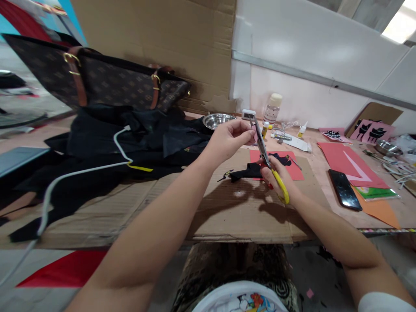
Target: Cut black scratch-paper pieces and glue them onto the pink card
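My right hand [276, 175] grips a pair of scissors [263, 145] with yellow handles, the blades pointing up and away from me. Between the thumb and fingers of my left hand [229, 141] is a small piece of pink paper [255, 133], held right beside the blades. Whether the blades touch the paper is hard to tell. Below the hands, a black cut-out piece [247, 172] lies partly across a red sheet [296, 171] on the cardboard [227, 212]. A second dark, scalloped shape [282, 159] rests on that same sheet, partly hidden by my right hand.
Left, a brown patterned bag [120, 80] stands behind dark cloth [130, 134], with a white cable [84, 171] across it. Behind my hands are a metal bowl [217, 120], a jar [273, 108] and a glue bottle [302, 129]. A phone [344, 189] and red paper [341, 158] lie right.
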{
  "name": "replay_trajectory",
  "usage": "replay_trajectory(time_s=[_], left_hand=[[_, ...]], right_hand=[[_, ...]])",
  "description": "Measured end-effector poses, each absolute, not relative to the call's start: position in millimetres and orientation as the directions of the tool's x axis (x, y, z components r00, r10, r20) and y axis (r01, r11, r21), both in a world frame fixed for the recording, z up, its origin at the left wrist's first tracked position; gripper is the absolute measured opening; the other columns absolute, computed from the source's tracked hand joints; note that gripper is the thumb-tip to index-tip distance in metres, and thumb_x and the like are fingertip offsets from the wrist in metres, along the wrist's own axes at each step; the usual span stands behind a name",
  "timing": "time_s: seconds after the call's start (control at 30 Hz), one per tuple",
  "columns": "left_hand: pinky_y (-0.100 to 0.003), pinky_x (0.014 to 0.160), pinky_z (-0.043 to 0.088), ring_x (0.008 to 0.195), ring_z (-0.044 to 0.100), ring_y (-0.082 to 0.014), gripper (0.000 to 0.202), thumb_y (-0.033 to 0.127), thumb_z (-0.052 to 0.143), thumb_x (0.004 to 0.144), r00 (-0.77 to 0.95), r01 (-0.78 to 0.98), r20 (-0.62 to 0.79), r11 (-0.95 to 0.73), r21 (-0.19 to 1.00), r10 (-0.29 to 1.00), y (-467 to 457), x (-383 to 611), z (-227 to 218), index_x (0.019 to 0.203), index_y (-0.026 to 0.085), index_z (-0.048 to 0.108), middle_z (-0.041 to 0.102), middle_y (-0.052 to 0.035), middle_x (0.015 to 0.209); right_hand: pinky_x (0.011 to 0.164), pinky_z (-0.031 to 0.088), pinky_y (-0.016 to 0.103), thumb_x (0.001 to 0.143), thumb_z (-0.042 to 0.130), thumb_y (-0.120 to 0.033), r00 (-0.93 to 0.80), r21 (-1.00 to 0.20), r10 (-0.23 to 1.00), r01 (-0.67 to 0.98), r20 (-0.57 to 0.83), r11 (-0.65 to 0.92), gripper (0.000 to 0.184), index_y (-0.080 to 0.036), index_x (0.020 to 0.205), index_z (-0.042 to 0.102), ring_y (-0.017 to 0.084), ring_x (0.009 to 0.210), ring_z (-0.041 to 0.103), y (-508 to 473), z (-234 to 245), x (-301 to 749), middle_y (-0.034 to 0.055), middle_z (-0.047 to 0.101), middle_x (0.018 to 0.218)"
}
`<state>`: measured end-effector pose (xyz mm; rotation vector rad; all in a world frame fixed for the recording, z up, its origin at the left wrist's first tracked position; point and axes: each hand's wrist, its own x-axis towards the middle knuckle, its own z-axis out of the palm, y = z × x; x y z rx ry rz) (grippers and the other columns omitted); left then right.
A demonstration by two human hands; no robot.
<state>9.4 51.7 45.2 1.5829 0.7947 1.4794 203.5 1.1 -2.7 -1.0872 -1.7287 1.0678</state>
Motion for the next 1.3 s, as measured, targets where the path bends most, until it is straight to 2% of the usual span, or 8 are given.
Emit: replay_trajectory(time_s=[0.23,0.5,0.8,0.97,1.13,1.3], left_hand=[[-0.031,0.082,0.063,0.08,0.074,-0.0168,0.03,0.042,0.081,0.077,0.116,-0.064,0.461,-0.457,0.887,0.88,46.7,14.2,45.5,0.074,0.019,0.062,0.073,-0.0016,0.078],[-0.029,0.078,0.064,0.077,0.074,-0.0153,0.023,0.034,0.078,0.079,0.133,-0.089,0.454,-0.446,0.891,0.881,49.4,12.9,45.4,0.074,0.019,0.062,0.074,-0.0011,0.078],[-0.031,0.08,0.063,0.074,0.071,-0.0148,0.033,0.045,0.082,0.078,0.161,-0.071,0.47,-0.465,0.882,0.868,48.5,15.0,42.3,0.074,0.019,0.063,0.071,-0.001,0.075],[-0.031,0.079,0.063,0.074,0.07,-0.014,0.033,0.044,0.082,0.079,0.15,-0.091,0.486,-0.478,0.874,0.861,46.8,18.5,40.4,0.075,0.019,0.061,0.069,-0.0001,0.074],[-0.031,0.079,0.062,0.075,0.07,-0.0146,0.033,0.045,0.081,0.079,0.139,-0.089,0.487,-0.479,0.873,0.862,47.1,19.8,38.9,0.075,0.019,0.061,0.069,-0.0001,0.073],[-0.03,0.078,0.062,0.074,0.07,-0.0145,0.03,0.043,0.08,0.078,0.13,-0.095,0.485,-0.476,0.874,0.864,47.6,20.0,38.3,0.075,0.019,0.061,0.071,-0.0005,0.074]], right_hand=[[0.06,0.042,0.029,0.088,0.063,-0.063,-0.299,-0.927,0.935,0.259,0.189,0.27,0.048,-0.022,0.113,0.059,0.018,0.075,0.055,2.1,-4.1,204.5,0.0015,0.057,0.086],[0.061,0.043,0.029,0.088,0.063,-0.063,-0.308,-0.934,0.929,0.225,0.203,0.279,0.048,-0.021,0.112,0.059,0.019,0.08,0.058,1.9,-5.3,203.6,0.0033,0.06,0.092],[0.075,0.049,0.033,0.091,0.063,-0.054,-0.313,-0.914,0.918,0.242,0.246,0.327,0.041,-0.02,0.113,0.059,0.022,0.094,0.062,2.1,-1.3,205.4,0.0079,0.065,0.108],[0.072,0.049,0.032,0.09,0.062,-0.057,-0.296,-0.927,0.927,0.223,0.231,0.302,0.044,-0.019,0.113,0.059,0.021,0.09,0.061,1.4,-1.2,203.9,0.0074,0.064,0.104],[0.061,0.047,0.029,0.089,0.062,-0.064,-0.293,-0.946,0.936,0.199,0.193,0.257,0.051,-0.019,0.114,0.059,0.017,0.079,0.058,-0.2,-1.6,203.6,0.006,0.061,0.101],[0.06,0.045,0.029,0.088,0.063,-0.061,-0.284,-0.94,0.936,0.208,0.207,0.271,0.047,-0.02,0.11,0.059,0.016,0.076,0.055,-0.1,-1.9,203.1,0.0048,0.061,0.098]])
